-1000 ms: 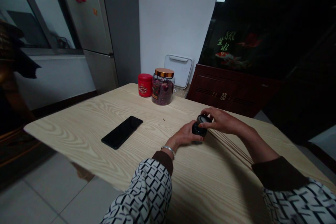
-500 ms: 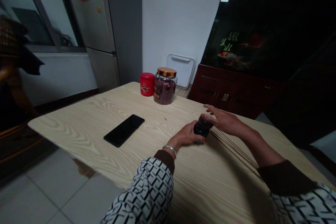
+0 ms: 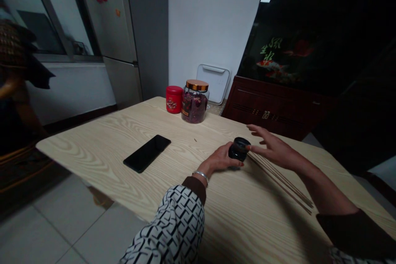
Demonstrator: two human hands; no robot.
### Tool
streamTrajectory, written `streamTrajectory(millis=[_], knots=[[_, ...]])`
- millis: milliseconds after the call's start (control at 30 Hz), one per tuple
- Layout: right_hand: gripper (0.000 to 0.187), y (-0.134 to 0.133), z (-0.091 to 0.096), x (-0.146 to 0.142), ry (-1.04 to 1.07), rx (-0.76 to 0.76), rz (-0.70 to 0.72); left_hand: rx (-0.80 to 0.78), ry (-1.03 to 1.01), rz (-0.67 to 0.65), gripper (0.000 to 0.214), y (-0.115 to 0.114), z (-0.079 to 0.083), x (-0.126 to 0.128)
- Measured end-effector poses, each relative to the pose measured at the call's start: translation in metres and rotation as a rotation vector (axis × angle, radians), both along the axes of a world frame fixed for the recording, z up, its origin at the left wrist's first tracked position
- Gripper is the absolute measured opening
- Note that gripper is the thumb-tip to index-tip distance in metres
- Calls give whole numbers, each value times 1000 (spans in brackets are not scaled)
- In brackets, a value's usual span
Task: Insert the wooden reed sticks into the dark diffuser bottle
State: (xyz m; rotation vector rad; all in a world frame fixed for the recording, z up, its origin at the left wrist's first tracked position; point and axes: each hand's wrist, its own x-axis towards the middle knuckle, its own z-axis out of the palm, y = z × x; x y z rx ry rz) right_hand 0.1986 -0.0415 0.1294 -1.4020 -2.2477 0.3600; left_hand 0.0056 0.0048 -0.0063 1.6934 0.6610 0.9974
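A small dark jar (image 3: 237, 153) with a wide round top stands on the table. My left hand (image 3: 219, 158) wraps its fingers and thumb round the jar's lower part from the left. On the other side, my right hand (image 3: 275, 147) is open with its fingers spread. Its thumb tip is at the edge of the round top; whether it touches cannot be made out. Several thin brown sticks (image 3: 280, 176) lie beside the jar, running toward the front right under my right forearm.
A black phone (image 3: 147, 153) lies on the wood-grain table (image 3: 102, 140) at left. Toward the back stand a red canister (image 3: 174, 100) and a glass jar of dried flowers (image 3: 194, 105) with a copper lid. A fish tank (image 3: 297, 41) on a dark cabinet is beyond the table.
My right hand has shifted right, off the jar's top, and its fingers are spread. The round top is now more visible. My left hand stays on the jar.
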Motion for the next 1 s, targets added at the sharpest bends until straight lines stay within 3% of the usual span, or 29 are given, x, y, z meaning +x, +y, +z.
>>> streamTrajectory(millis=[67, 167, 267, 467, 567, 667, 733, 800, 900, 1000], knots=[[68, 6, -6, -3, -54, -34, 116, -2, -4, -2, 73, 0, -1, 0], [50, 11, -9, -6, -106, -57, 166, 0, -4, 2, 74, 1, -2, 0], [38, 13, -9, -9, -121, -6, 173, -1, -2, 1, 75, 1, -3, 0], [37, 6, -19, -12, -39, 70, 104, -20, -3, -28, 73, -2, 4, 0], [48, -7, -41, -11, 154, 94, -20, 44, 17, 1, 82, -14, 14, -6], [40, -27, -74, -3, 368, 88, -278, 119, 118, 130, 87, -34, 21, -20], [46, -41, -95, 2, 429, 17, -365, 102, 236, 239, 61, -50, 24, -32], [57, -52, -104, 6, 511, -99, -344, 52, 297, 292, 38, -63, 30, -41], [66, -60, -81, 6, 752, -304, -269, -60, 160, 211, 56, -73, 57, -46], [70, -59, -22, 4, 1003, -491, -38, -256, -111, -38, 65, -74, 107, -43]])
